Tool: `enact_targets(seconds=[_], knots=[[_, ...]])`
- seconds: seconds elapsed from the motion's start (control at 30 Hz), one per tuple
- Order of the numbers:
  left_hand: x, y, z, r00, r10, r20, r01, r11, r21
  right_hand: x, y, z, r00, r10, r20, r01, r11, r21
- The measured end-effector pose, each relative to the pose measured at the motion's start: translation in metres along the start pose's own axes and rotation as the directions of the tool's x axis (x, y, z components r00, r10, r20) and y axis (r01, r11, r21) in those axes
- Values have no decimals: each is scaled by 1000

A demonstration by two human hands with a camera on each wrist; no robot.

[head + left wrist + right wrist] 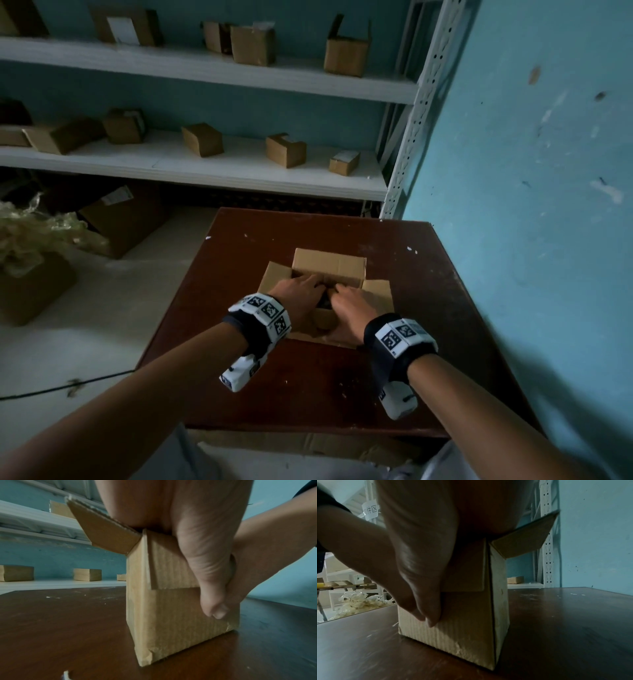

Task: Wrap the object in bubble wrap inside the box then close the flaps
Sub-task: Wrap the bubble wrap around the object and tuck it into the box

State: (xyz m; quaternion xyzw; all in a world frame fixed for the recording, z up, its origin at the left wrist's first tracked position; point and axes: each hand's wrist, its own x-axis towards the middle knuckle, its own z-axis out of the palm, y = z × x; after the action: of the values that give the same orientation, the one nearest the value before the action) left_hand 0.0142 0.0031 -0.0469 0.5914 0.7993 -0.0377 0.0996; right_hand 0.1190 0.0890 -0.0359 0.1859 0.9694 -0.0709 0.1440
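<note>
Both hands work inside the open corrugated cardboard box at the centre of the dark wooden surface: left hand and right hand nearly meet, fingers reaching inside, thumbs outside on the near wall. Object and wrap are hidden, and grip cannot be told. Judged mid-wrapping; next, withdraw and fold the splayed side flaps.
</note>
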Motion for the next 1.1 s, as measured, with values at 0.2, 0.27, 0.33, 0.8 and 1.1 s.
enact_targets(seconds=[0.2,0.27,0.33,0.8,1.1], knots=[[-10,1,-8,999,42,-21,-42,999,-9,-13,0,-11,999,-32,41,30,998,58],[-16,1,-5,996,58,-71,-57,998,15,-17,1,-9,999,-30,15,29,996,78],[-20,1,-2,993,61,-102,-58,998,28,-21,1,-6,999,-32,-25,34,994,105],[-9,3,8,995,23,-96,-17,998,60,-6,-1,5,998,-15,-61,17,999,30],[-2,2,10,997,-6,-78,10,999,43,3,1,6,998,-10,-57,12,1000,23]])
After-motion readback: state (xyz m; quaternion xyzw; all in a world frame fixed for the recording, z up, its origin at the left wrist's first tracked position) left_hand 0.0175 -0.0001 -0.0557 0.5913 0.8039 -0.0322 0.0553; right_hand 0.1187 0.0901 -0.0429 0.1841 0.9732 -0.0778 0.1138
